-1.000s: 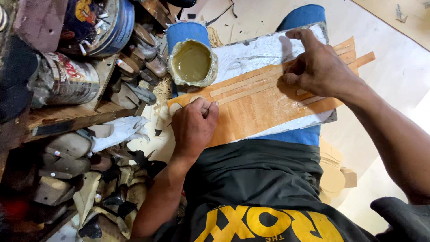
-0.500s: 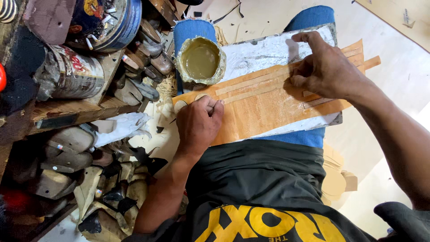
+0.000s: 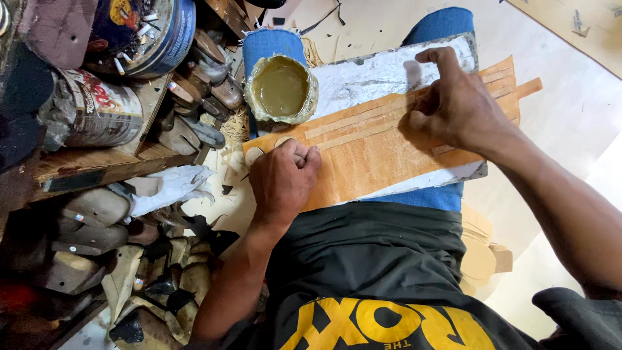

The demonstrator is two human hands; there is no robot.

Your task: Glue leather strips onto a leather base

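- The tan leather sheet (image 3: 382, 155) lies across a white board (image 3: 376, 78) that rests on the person's blue-clad knees; it runs slantwise between the two hands, one end under each.
- The sheet is orange-tan, matte, with a faint grain. Paler narrow strips (image 3: 363, 123) lie lengthwise along its far edge, and its end beyond the right hand is cut into stepped tabs.
- The left hand (image 3: 283, 178) is curled into a loose fist, knuckles pressed down on the near-left end of the sheet; I cannot tell whether anything is held inside it.
- The right hand (image 3: 457, 107) bears on the strips with bent fingers, its index finger stretched out past the sheet's edge onto the board.
- Just beyond the left hand sits an open tin of olive-brown glue (image 3: 280, 87), on the left knee, beside the board.
- Left of the left hand, wooden shelves hold dented paint cans (image 3: 97, 110) and shoe lasts (image 3: 91, 207).
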